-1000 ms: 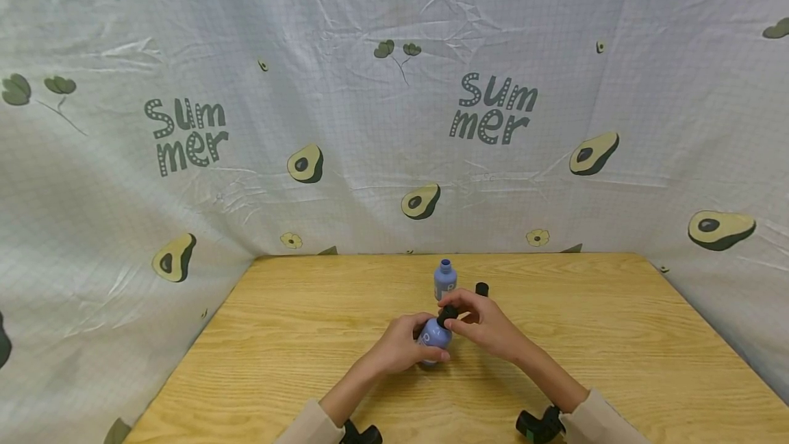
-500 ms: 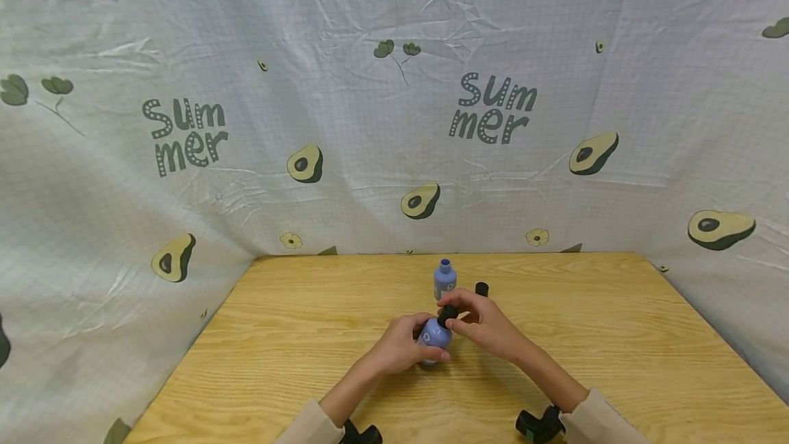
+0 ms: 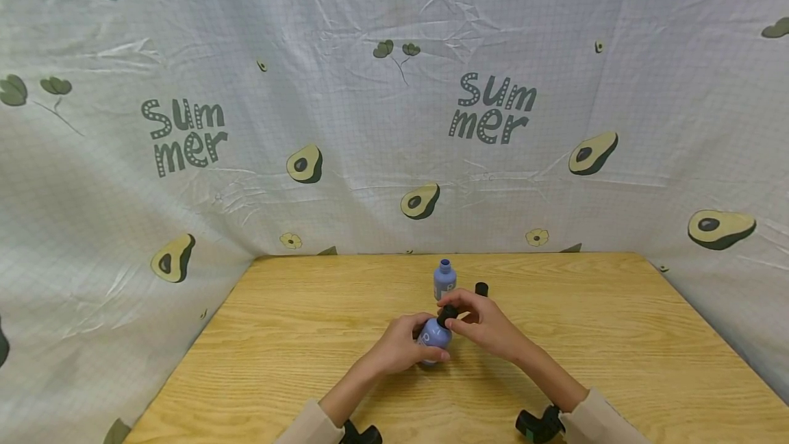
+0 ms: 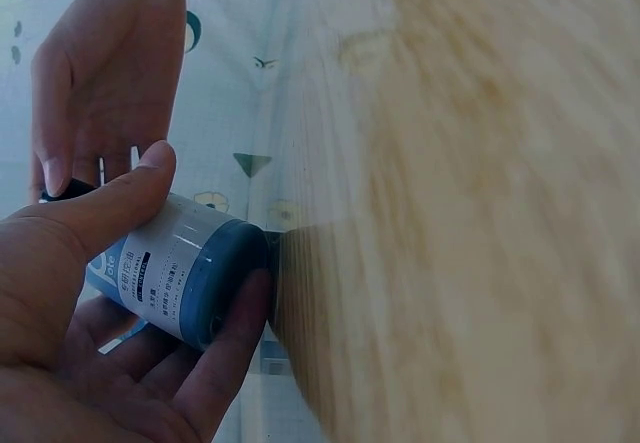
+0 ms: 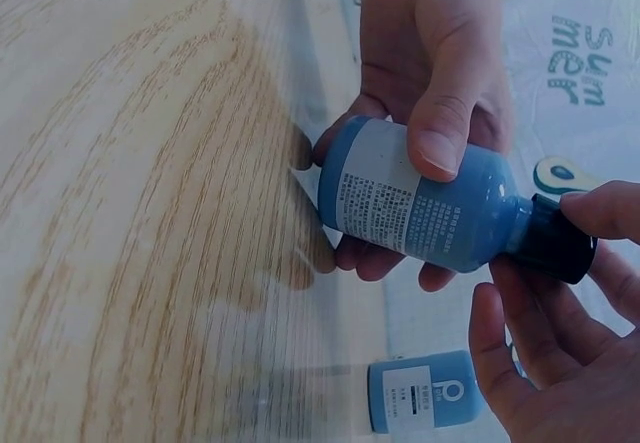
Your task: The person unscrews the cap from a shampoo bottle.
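Note:
My left hand holds a small blue bottle with a white printed label, its fingers and thumb round the body. The bottle leans to the right; I cannot tell whether its base touches the table. A black cap sits on the bottle's neck, slightly askew in the right wrist view. My right hand pinches this cap between thumb and fingers. Behind the hands, a second blue bottle stands upright with an uncapped mouth. Beside it, a black cap shows partly behind the right hand.
The wooden table has its far edge against a hanging white cloth printed with avocados. Black devices are worn at both wrists, near the front of the table.

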`<state>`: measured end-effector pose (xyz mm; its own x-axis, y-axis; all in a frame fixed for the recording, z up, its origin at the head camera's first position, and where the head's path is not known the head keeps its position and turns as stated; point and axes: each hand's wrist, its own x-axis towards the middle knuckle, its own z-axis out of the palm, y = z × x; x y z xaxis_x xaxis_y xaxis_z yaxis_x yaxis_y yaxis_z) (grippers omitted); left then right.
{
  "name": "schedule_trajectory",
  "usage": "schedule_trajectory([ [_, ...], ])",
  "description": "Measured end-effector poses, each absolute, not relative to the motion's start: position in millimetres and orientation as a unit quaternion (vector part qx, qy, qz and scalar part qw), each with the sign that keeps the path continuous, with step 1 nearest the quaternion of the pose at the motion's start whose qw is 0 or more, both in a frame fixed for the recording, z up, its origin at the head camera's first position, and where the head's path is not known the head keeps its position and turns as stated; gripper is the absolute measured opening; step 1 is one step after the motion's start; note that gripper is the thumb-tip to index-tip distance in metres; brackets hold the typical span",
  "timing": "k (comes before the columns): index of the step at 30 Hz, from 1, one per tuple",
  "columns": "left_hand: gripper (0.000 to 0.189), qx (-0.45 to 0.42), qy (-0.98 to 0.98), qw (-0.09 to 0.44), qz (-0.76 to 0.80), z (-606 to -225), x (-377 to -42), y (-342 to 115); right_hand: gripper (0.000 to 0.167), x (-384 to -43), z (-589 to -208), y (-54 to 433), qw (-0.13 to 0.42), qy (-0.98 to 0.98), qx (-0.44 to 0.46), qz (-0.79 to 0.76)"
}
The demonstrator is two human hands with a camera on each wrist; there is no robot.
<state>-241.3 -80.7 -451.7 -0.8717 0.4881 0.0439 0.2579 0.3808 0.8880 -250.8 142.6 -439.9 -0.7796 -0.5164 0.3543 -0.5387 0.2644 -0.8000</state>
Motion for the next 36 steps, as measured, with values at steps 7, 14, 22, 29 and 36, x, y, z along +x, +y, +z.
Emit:
schedule_trajectory([
  [7,0.043,0.230,0.825,0.110,0.505,-451.7,-242.0,-81.2,0.027,-251.3,-439.7,142.4,0.010,-0.791,0.336,0.511],
  [14,0.043,0.232,0.827,0.109,0.501,-451.4,-242.3,-81.0,0.027,-251.7,-440.1,143.1,0.010,-0.792,0.336,0.510],
  [22,0.042,0.233,0.825,0.107,0.503,-451.0,-242.1,-81.0,0.027,-251.9,-440.5,143.6,0.006,-0.789,0.345,0.509],
  [29,0.045,0.229,0.827,0.108,0.502,-453.7,-242.7,-81.9,0.029,-249.1,-439.8,142.3,0.028,-0.814,0.300,0.496],
  [36,0.042,0.236,0.824,0.109,0.504,-453.6,-243.0,-82.6,0.026,-249.6,-438.8,141.9,0.034,-0.814,0.300,0.496],
])
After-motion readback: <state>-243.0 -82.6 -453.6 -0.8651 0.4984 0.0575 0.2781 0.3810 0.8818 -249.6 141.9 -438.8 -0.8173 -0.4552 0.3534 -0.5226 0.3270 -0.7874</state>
